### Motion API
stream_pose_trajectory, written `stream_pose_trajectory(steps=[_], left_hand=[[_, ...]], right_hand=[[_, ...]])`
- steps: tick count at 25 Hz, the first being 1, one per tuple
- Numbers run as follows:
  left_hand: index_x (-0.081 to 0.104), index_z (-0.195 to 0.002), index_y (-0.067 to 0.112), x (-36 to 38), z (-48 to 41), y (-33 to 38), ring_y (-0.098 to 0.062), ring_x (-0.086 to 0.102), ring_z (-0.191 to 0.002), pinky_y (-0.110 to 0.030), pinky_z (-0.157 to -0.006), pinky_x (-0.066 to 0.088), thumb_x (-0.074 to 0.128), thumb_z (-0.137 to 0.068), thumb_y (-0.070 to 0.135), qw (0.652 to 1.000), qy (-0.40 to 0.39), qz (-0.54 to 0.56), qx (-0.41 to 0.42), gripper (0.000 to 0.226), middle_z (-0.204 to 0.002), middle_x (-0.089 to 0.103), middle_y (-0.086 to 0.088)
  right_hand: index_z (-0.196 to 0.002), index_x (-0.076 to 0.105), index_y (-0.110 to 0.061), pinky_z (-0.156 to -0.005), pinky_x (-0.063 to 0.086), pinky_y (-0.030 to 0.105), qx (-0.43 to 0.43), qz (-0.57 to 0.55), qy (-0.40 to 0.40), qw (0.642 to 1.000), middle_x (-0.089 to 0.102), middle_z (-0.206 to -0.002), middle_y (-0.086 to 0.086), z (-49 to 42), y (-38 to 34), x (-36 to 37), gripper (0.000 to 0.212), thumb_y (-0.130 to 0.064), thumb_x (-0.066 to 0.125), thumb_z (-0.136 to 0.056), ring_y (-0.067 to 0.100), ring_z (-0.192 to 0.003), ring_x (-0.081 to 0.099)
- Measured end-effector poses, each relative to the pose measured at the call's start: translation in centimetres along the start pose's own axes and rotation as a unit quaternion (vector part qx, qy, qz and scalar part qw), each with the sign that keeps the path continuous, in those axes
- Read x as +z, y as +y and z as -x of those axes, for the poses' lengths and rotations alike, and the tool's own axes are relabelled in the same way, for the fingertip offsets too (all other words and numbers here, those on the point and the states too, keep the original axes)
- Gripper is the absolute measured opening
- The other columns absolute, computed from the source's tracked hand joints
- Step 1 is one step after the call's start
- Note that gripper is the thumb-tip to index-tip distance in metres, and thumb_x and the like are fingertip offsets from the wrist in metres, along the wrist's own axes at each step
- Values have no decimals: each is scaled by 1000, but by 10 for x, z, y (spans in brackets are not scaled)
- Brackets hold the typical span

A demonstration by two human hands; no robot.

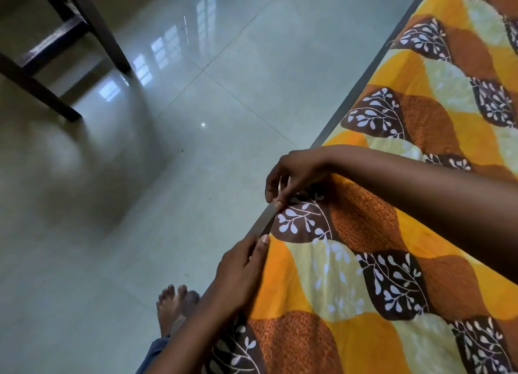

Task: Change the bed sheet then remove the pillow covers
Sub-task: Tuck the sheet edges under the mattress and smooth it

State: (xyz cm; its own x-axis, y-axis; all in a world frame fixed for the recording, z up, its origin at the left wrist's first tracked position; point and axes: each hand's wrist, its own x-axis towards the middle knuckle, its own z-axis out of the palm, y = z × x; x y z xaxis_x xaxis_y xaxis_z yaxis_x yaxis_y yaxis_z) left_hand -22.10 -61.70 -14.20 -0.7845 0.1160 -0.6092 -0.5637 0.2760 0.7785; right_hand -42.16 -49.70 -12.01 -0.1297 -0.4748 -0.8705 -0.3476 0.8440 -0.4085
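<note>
Bed sheet [392,261] — orange, yellow and brown with white leaf sprigs — lies flat over the bed and fills the right side of the head view. Its long edge runs on a diagonal from near left to far right, along a grey bed rail [361,85].

Head view, hands:
- Right hand [294,174]: arm comes in from the right across the sheet. Fingers are curled down and pinch the sheet's edge at a brown leaf patch, right at the rail.
- Left hand [241,270]: nearer along the same edge, just beside the right hand but not touching it. The thumb lies on top of the sheet and the fingers reach over the edge, so it seems to grip the hem. The fingertips are hidden.

Key relation: both hands are on one line, the sheet's left edge, and the whole body of the cloth lies to their right. The left hand is the nearer one; the right hand leads toward the far end.

Judgement: edge work at the rail, either freeing or tucking — cannot tell which. No pillow is in view, so the cover step looks not yet begun. The next move likely follows the edge's long axis.

Surroundings: glossy tiled floor [224,65] at left, dark wooden furniture legs [56,51] at far left, a bare foot [171,303] near the bed.
</note>
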Motion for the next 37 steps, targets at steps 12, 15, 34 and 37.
stream_pose_trajectory(steps=[12, 15, 34, 37], left_hand=[[44, -66, 11, -17, 13, -36, -1, 39, -53, -20, -55, 31, 40, -93, 38, 999, 5, 17, 36, 39, -54, 42, 9], [50, -72, 21, -20, 9, -25, -3, 47, -63, -27, -66, 38, 40, -98, 31, 999, -6, -28, 34, 29, -66, 51, 14], [21, -148, 22, 96, 74, -30, -21, 11, -144, -47, -115, 9, 15, -95, 54, 672, -46, -629, 389, 62, -156, 18, -2], [21, -148, 22, 79, 89, -33, -21, 9, -144, -47, -116, 6, 20, -94, 55, 659, -53, -637, 396, 64, -156, 17, -3]], right_hand=[[-74, 72, -26, -60, 43, 12, -29, 17, 36, 999, 63, -58, -22, -8, -35, 39, 4, -26, 76, -75, -12, -57, 56], [-84, 73, -24, -68, 44, 19, -31, 29, 176, 983, 69, -81, -13, 14, -32, 55, 8, -26, 74, -76, -6, -70, 56], [-149, 20, -18, -115, 9, 48, 301, -76, 589, 747, 18, -156, 6, 129, 90, 390, 70, -59, 9, -93, 24, -144, 16], [-149, 13, -21, -113, 10, 49, 237, -29, 584, 776, 12, -156, 4, 122, 60, 406, 67, -58, 11, -93, 22, -145, 12]])
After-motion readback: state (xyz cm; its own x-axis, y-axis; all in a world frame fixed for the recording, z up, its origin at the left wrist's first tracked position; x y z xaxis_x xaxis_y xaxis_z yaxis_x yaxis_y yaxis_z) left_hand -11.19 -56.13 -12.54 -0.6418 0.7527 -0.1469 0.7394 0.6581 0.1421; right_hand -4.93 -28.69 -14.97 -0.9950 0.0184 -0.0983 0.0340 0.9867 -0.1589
